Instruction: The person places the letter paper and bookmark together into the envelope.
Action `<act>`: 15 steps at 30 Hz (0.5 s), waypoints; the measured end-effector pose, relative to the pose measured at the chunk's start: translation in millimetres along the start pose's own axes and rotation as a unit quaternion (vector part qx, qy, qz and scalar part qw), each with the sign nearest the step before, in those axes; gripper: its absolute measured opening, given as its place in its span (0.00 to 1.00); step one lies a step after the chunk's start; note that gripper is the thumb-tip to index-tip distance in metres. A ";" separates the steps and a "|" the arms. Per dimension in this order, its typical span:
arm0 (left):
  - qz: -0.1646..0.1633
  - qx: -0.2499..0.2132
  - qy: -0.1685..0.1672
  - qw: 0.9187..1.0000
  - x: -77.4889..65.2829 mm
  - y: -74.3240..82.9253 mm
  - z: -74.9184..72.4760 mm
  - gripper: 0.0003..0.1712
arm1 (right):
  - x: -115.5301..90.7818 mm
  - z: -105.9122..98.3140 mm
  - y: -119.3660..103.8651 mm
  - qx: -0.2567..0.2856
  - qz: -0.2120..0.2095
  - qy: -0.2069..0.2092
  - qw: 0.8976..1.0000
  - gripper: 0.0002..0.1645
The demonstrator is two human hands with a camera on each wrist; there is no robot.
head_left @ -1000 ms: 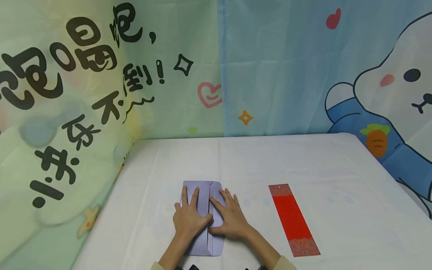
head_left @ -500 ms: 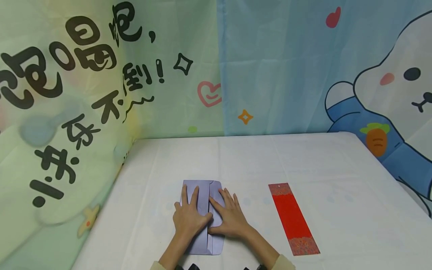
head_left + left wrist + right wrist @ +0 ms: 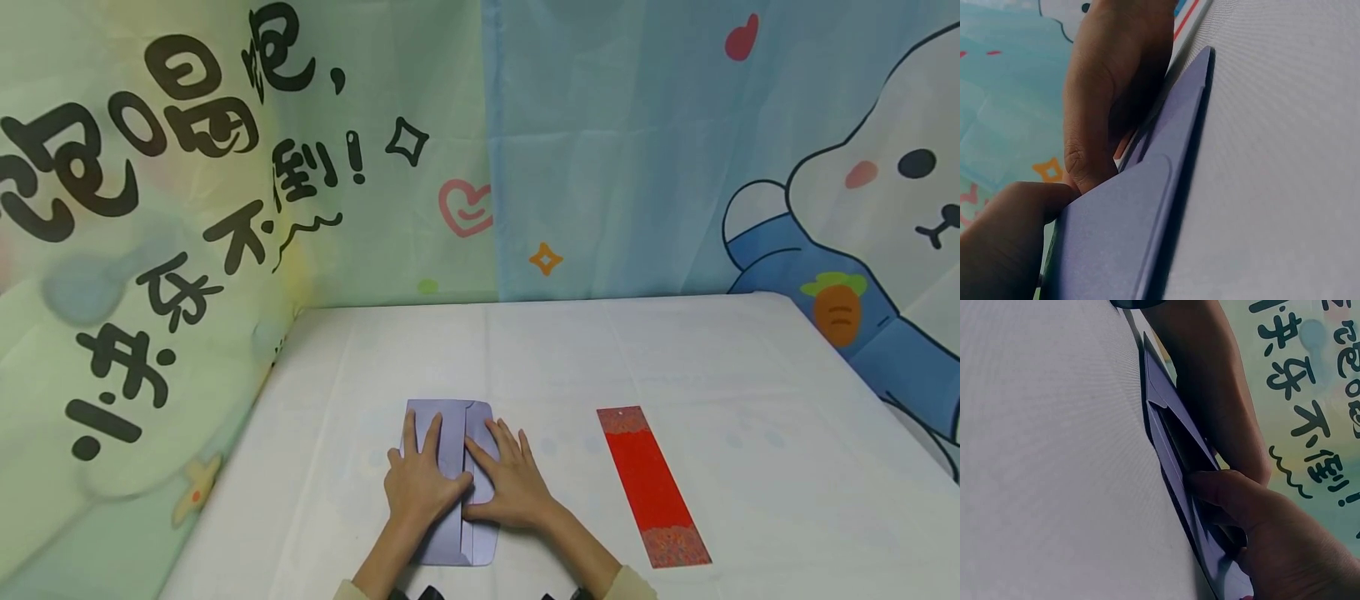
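A purple paper envelope point(image 3: 440, 542) lies on the white table in front of me, a lengthwise opening running down it and a round-cornered flap on its right. My left hand point(image 3: 423, 487) rests on the envelope's body, fingers spread and thumb reaching to the opening. My right hand point(image 3: 517, 487) lies across the flap with fingers spread, thumb and index fingertip at the opening's edge. In the right wrist view, the envelope point(image 3: 1159, 381) gapes slightly beside the right thumb point(image 3: 1210, 484). The left wrist view shows the left thumb point(image 3: 1010, 231) at the envelope's edge.
To the right lies a red strip point(image 3: 654, 487) with patterned ends and a small hole near its top. A white cloth covers the table point(image 3: 555, 358). Behind and to the left hang printed curtains point(image 3: 600, 150) with cartoon figures and lettering.
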State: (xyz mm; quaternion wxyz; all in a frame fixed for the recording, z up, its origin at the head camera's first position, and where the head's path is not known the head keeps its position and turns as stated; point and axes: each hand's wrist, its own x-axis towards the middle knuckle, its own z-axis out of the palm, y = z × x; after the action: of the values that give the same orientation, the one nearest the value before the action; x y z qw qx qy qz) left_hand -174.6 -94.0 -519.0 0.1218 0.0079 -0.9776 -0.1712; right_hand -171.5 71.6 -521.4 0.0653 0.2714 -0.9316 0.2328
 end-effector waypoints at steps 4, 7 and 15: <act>-0.004 0.001 -0.004 1.000 -0.2 -0.3 0.1 0.55 | -0.6 -0.4 -0.9 0.001 0.002 -0.001 1.000 0.56; -0.003 0.003 -0.001 1.000 -0.3 -0.3 0.4 0.54 | -1.1 -1.5 -1.7 0.004 0.005 -0.003 1.000 0.56; -0.001 -0.001 0.006 1.000 -0.6 -0.6 1.2 0.55 | -1.1 -0.9 1.1 0.023 -0.001 0.000 1.000 0.57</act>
State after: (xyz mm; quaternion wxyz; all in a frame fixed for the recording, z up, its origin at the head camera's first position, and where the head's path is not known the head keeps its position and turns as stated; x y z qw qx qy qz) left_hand -174.3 -94.2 -520.5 0.1277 0.0095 -0.9766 -0.1726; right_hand -171.1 73.4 -521.3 0.0591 0.2734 -0.9259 0.2540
